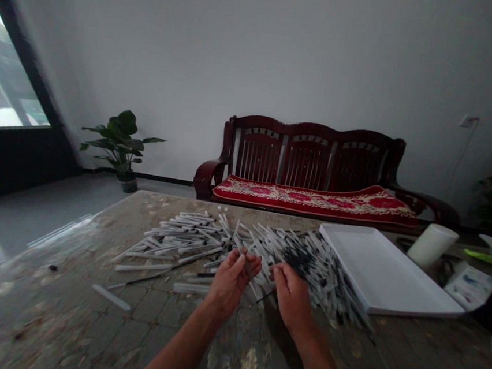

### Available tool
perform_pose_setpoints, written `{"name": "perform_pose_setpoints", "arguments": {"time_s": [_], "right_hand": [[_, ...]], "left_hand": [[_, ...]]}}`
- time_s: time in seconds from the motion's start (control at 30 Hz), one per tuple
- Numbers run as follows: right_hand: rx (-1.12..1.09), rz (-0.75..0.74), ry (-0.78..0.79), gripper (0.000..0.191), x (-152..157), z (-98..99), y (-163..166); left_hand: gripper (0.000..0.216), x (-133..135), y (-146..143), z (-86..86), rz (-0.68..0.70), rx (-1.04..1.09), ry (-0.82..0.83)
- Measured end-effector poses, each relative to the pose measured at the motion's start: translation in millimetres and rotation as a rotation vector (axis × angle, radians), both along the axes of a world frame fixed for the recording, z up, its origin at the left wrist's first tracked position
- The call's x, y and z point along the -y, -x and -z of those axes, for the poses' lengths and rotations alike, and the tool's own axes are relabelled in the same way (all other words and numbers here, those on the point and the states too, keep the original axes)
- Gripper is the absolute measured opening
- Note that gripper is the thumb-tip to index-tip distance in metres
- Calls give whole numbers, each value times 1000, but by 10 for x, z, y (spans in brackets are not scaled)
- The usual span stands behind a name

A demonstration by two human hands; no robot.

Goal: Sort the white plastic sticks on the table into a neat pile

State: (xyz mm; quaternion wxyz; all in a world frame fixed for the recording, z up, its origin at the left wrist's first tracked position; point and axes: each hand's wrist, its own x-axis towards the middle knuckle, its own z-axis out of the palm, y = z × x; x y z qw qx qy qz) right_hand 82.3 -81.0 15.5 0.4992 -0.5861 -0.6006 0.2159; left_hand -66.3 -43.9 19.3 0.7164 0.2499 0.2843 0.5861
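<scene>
A wide heap of white pen barrels [206, 236] and darker pen parts [303, 259] lies across the marbled table [64, 306]. My left hand [230, 279] is curled around one pale pen barrel that sticks up between its fingers. My right hand [290, 290] sits just beside it with its fingers pinched on a thin dark refill whose tip points down and left. Both hands are at the near edge of the heap.
A white rectangular tray [385, 273] rests right of the heap, with a white roll [431, 246] and small items beyond it. Stray barrels [111, 297] lie to the left. Behind the table stand a dark wooden bench [313, 162] and a potted plant [121, 143].
</scene>
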Motion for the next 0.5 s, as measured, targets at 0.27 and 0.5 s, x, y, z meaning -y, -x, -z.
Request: {"name": "perform_pose_setpoints", "arguments": {"time_s": [0.27,0.5], "right_hand": [[-608,-420,589,57,103,36,252],[-208,-208,292,35,64,116,326]], "left_hand": [[25,76,-3,3,41,17,27],[30,38,-35,99,-72,-21,12]]}}
